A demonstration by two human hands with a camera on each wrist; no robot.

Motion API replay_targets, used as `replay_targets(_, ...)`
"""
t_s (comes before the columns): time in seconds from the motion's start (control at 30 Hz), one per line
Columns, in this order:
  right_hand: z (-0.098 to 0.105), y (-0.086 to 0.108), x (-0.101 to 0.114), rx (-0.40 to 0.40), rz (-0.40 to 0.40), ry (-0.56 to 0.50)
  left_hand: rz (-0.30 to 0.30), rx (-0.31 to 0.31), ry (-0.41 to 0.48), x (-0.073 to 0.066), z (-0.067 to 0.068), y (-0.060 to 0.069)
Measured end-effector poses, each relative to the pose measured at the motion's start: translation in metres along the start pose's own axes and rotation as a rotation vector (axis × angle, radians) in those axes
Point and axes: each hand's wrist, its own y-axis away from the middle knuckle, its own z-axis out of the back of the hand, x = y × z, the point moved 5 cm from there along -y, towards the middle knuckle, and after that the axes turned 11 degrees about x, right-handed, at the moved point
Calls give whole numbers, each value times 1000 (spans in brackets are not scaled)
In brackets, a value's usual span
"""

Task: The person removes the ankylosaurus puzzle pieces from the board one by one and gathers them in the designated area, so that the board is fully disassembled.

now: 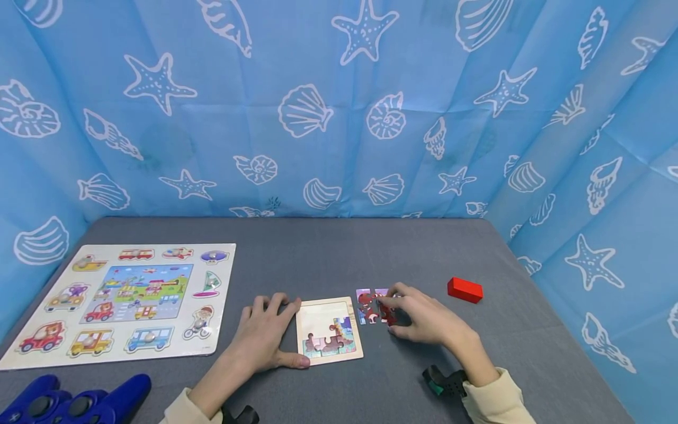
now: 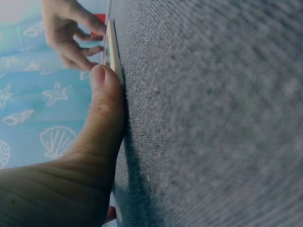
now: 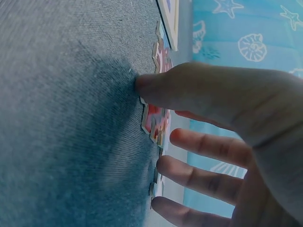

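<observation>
Head view: Puzzle tray (image 1: 319, 315) part filled, red pieces (image 1: 365, 299) lie outside

Close to me, the square wooden tray rests flat on the grey desk (image 1: 318, 253), my left hand (image 1: 263, 337) holding its left side, thumb at the near corner, index finger at the far one. Fitted pieces (image 1: 331, 346) in pinks, browns and purples line its near side and climb the right; pale wood shows bare beyond them. I judge it well short of finished, the red pieces left to set. Those lie just right of the tray, red figures on lilac, in two groups with a gap between. My right hand (image 1: 424, 315) spreads over the right-hand group; whether thumb and index finger pinch it, I cannot tell. Farther off hangs a blue seashell curtain (image 1: 228, 88).
</observation>
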Motion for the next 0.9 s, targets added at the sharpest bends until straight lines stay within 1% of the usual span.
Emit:
replay_targets(0.53, -1, 1, -1, 24, 14, 2, 7, -1, -9, 0, 0, -1)
replay_targets(0.67, -1, 2, 0, 19, 29, 5, 9, -2, -9, 0, 0, 0)
replay_targets(0.9, -3, 2, 1, 13, 27, 8, 5, -2, -6, -1, 0, 1)
